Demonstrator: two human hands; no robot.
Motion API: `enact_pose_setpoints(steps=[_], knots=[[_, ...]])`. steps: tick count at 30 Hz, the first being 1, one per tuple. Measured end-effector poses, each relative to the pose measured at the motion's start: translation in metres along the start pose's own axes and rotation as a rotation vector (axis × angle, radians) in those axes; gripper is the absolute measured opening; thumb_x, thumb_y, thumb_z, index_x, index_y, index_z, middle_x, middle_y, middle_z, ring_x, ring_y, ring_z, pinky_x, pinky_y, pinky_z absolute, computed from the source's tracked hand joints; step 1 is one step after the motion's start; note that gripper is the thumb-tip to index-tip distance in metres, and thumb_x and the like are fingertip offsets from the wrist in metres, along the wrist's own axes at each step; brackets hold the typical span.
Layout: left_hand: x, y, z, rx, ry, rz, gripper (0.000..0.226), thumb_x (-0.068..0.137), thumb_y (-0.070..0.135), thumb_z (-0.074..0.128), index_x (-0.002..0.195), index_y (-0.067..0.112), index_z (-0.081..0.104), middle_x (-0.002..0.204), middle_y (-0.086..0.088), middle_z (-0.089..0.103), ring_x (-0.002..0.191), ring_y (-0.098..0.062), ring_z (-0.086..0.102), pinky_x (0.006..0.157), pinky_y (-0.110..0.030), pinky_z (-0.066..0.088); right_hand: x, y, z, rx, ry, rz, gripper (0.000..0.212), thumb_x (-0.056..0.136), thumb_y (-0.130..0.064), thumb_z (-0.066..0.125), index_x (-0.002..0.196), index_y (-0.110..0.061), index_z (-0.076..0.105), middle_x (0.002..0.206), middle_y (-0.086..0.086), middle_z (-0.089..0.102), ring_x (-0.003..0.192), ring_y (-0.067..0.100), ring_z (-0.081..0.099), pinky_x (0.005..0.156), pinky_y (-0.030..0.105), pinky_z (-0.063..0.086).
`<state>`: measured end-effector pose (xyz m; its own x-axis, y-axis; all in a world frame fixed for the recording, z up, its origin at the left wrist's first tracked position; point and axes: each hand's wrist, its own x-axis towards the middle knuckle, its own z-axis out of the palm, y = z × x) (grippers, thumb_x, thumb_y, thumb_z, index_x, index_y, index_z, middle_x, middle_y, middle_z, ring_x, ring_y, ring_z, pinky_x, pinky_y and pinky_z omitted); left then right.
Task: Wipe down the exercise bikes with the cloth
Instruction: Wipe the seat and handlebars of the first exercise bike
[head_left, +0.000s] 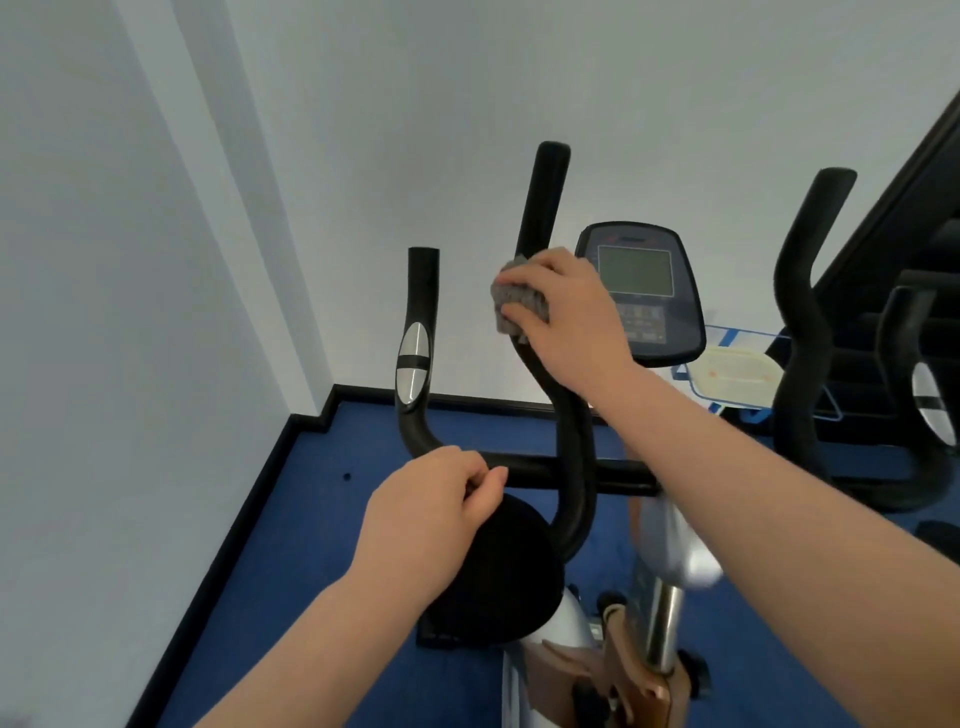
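An exercise bike stands before me with black curved handlebars (545, 208) and a grey console (641, 291) with a screen. My right hand (571, 317) grips a grey cloth (514, 304) wrapped round the tall middle handlebar, about halfway up it. My left hand (436, 509) rests with curled fingers on the horizontal crossbar (524, 470), near the left handle. That left handle (418, 332) carries silver sensor pads. The bike's silver post (667, 597) shows below.
A white wall and corner lie close behind the bike, with blue carpet (322, 545) and a black skirting board. A second bike's black handlebar (802, 291) stands at the right. A blue wire rack (727, 379) holding a pale object sits between them.
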<state>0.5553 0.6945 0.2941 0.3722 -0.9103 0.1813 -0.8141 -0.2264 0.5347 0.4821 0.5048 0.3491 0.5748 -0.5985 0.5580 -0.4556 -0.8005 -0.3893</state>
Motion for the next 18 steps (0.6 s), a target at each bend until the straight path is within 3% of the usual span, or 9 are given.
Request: enact_pose_setpoints(steps=[3,9,14,18], knots=[[0.0,0.001,-0.001,-0.003,-0.015,-0.017,0.039,0.093,0.052,0.044,0.068,0.024,0.053,0.067,0.004,0.052,0.057,-0.01,0.048,0.05,-0.02,0.032,0.024,0.0,0.004,0.079,0.079,0.088,0.029,0.092,-0.017,0.062,0.122,-0.014,0.064,0.122,0.004,0.05,0.114,0.021,0.046,0.094,0.017,0.031],[-0.001,0.001,0.0,0.009,0.004,-0.021,0.042,0.094,0.052,0.043,0.062,0.025,0.043,0.064,0.004,0.048,0.053,-0.009,0.044,0.049,-0.019,0.026,0.008,-0.003,0.006,-0.059,0.069,0.033,0.027,0.094,-0.026,0.059,0.118,-0.014,0.061,0.115,0.006,0.051,0.106,0.023,0.049,0.084,0.033,0.045],[0.001,0.001,0.0,-0.013,-0.02,-0.034,0.04,0.094,0.052,0.044,0.066,0.024,0.049,0.065,0.004,0.05,0.056,-0.009,0.046,0.051,-0.018,0.029,0.065,-0.007,-0.013,-0.037,0.296,-0.018,0.027,0.091,-0.016,0.061,0.118,-0.013,0.064,0.123,0.01,0.05,0.112,0.026,0.045,0.079,0.029,0.044],[-0.001,0.001,-0.001,-0.021,-0.02,-0.047,0.041,0.094,0.052,0.045,0.062,0.026,0.044,0.064,0.005,0.048,0.054,-0.009,0.044,0.05,-0.018,0.028,0.041,0.002,0.017,-0.156,0.126,-0.034,0.023,0.094,-0.023,0.058,0.111,-0.009,0.065,0.119,0.008,0.05,0.108,0.022,0.042,0.082,0.025,0.042]])
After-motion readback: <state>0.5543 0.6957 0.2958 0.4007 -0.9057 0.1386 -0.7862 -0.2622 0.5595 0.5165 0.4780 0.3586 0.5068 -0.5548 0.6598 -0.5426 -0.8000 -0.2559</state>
